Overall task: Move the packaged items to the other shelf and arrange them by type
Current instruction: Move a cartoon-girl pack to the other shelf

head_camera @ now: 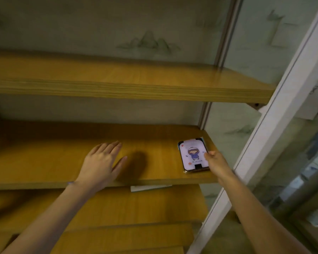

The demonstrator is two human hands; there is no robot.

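Pinching the packaged phone case (pixel 193 154) at its right edge, the right hand (pixel 216 162) keeps it flat at the middle shelf's (pixel 154 173) right end; the left hand (pixel 101 162) hovers with its grip spread. Below, a white item (pixel 151 187) is mostly hidden.

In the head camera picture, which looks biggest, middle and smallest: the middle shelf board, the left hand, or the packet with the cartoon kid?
1. Middle shelf board, by far.
2. Left hand.
3. Cartoon packet, only slightly smaller than the hand, so that order is unsure.

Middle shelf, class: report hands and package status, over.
Left hand open, flat on the middle shelf. Right hand pinching the cartoon package at the shelf's right end. Nothing in the way.
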